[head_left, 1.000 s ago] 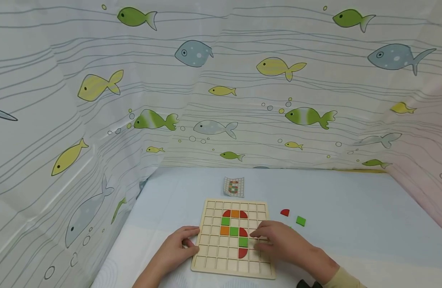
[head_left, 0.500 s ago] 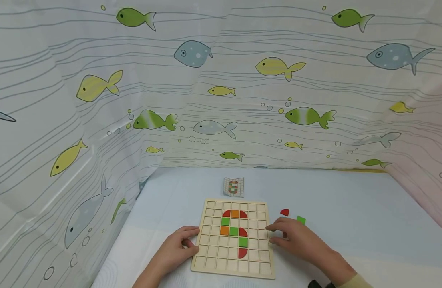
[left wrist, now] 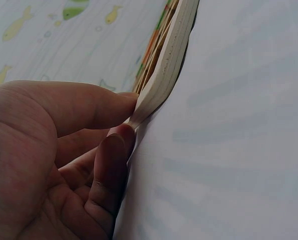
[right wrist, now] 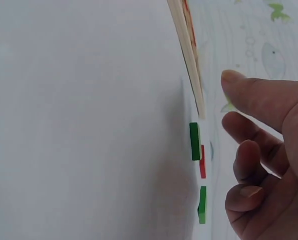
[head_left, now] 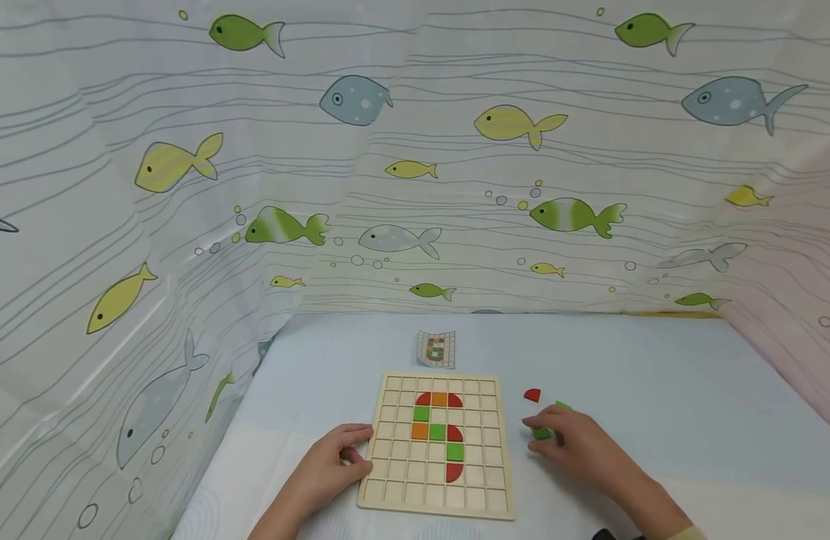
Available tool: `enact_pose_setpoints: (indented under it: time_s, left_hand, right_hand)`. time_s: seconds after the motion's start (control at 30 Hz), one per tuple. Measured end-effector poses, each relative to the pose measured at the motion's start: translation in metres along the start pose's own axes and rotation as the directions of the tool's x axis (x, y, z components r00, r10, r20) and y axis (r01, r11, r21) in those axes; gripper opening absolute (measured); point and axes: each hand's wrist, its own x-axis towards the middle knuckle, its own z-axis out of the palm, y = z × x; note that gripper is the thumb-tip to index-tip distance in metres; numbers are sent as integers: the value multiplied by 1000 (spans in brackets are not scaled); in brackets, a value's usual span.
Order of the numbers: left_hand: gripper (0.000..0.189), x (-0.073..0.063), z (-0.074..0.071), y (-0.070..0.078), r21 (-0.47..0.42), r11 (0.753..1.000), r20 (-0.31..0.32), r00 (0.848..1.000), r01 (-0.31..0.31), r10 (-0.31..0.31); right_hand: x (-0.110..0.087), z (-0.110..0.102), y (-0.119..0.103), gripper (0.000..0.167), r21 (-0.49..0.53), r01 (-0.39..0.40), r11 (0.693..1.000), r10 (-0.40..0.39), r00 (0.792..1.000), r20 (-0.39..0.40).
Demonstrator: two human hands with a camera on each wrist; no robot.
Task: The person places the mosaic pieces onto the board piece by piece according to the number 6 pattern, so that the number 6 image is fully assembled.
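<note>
A wooden grid board (head_left: 404,491) lies on the table, with red quarter-round, orange square and green square tiles set in its cells. My left hand (head_left: 336,459) holds its left edge; in the left wrist view, thumb and fingertips meet at the board's rim (left wrist: 161,75). My right hand (head_left: 580,446) hovers right of the board, thumb and fingers apart with nothing between them. A green tile (head_left: 541,433) shows between its fingertips from above, and another green tile (head_left: 563,406) is partly hidden behind the hand. The right wrist view shows these tiles (right wrist: 195,141) below the fingers.
A loose red quarter-round tile (head_left: 533,394) lies just beyond the right hand. Behind the board is a small pattern card (head_left: 436,349) showing a coloured figure on a grid. Fish-printed sheets (head_left: 469,172) enclose the table at the back and sides.
My right hand has moved right, from over the board to above the loose green tiles, uncovering the board's right side. The left hand stays at the board's left edge.
</note>
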Motion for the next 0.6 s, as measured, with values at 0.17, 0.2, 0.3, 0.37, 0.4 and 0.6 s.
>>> enact_pose_setpoints:
  time_s: [0.17,0.2,0.3,0.37,0.4,0.6]
  left_hand:
    - [56,-1,-1,2,-2,1000,6,1000,3,-3]
    - [56,-1,-1,2,-4,1000,7,1000,6,-6]
    - [56,-2,-1,2,-5,1000,5,1000,9,-9]
    - [56,-2,-1,2,-7,1000,4,1000,8,-8]
    - [56,-2,-1,2,-7,1000,3,1000,6,-6]
    - [56,-1,0,2,-16,1000,-4,1000,1,-2]
  right_hand:
    - [-1,0,9,33,16,9,1000,-9,1000,-20]
    - [-2,0,11,33,19,13,1000,-13,1000,-24]
    - [-2,2,14,35,26,-4,1000,4,1000,-25]
    - [-3,3,16,36,23,-34,999,34,999,-18]
    - [-3,3,17,36,19,-42,999,42,999,-16]
    - [-3,4,22,36,2,-56,998,56,998,-17]
